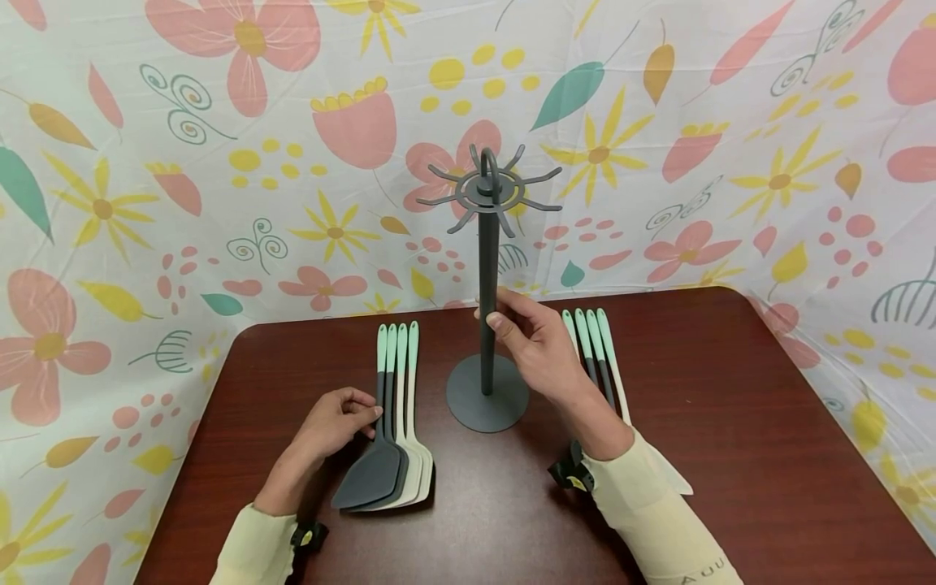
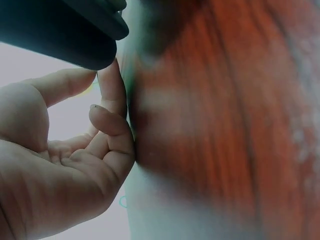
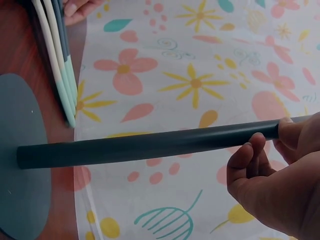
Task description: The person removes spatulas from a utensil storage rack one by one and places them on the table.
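Observation:
My right hand holds the pole of a dark grey utensil stand between thumb and fingers. Its round base rests on the table, and curved hooks ring its top with nothing hung on them. To the left lies a fanned row of spatulas with mint handle ends: dark grey ones, then cream ones. My left hand pinches the handle of the outermost grey spatula just above its blade. In the left wrist view the thumb and a finger meet at that spatula's dark edge.
A second row of mint-ended utensils lies right of the stand, partly hidden under my right forearm. The dark red-brown table meets a flower-printed cloth at its back edge.

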Tool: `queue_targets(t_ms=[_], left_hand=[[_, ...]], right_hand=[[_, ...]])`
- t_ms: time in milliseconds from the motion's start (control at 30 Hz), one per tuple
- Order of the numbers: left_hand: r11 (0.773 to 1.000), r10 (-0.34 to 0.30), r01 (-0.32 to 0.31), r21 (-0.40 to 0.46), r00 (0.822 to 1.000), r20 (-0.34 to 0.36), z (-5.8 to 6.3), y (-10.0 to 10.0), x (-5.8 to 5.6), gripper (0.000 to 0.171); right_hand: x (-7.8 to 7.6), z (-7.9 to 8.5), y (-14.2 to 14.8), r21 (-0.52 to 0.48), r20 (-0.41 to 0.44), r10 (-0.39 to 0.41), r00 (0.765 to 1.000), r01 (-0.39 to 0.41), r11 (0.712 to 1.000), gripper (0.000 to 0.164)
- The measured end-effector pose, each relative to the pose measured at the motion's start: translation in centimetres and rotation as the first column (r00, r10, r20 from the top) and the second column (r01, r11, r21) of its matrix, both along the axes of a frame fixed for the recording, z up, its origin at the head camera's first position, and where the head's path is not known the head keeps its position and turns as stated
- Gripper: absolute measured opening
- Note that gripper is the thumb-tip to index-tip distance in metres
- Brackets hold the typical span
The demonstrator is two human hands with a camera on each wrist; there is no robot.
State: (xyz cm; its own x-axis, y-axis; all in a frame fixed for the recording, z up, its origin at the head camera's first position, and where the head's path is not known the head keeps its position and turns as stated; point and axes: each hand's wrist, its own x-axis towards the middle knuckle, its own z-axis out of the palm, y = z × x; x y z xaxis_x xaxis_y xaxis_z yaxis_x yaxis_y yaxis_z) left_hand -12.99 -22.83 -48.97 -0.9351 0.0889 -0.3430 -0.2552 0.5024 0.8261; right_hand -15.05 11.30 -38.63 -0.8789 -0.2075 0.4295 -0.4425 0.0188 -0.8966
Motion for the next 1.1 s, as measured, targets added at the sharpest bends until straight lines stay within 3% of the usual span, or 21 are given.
queue_targets(t_ms=[300,833,1100], left_hand=[[0.999,-0.036,0.036,0.028,0.999,-0.007,-0.1,-0.5,0.1,0.030],[0.998,-0.035,0.035,0.047,0.999,-0.003,0.0,-0.6,0.3,0.033],[0.998,-0.029,0.029,0.055,1.000,0.007,-0.1,-0.8,0.4,0.033]], right_hand=[[0.1,0.0,-0.1,-0.015,0.015,-0.009,1.000,0.009,1.000,0.036],[0.9,0.1,0.4,0.018,0.097,-0.016,0.995,0.015,1.000,0.036],[1.7,0.3,1.1,0.001,0.116,-0.084,0.990,0.084,0.996,0.032]])
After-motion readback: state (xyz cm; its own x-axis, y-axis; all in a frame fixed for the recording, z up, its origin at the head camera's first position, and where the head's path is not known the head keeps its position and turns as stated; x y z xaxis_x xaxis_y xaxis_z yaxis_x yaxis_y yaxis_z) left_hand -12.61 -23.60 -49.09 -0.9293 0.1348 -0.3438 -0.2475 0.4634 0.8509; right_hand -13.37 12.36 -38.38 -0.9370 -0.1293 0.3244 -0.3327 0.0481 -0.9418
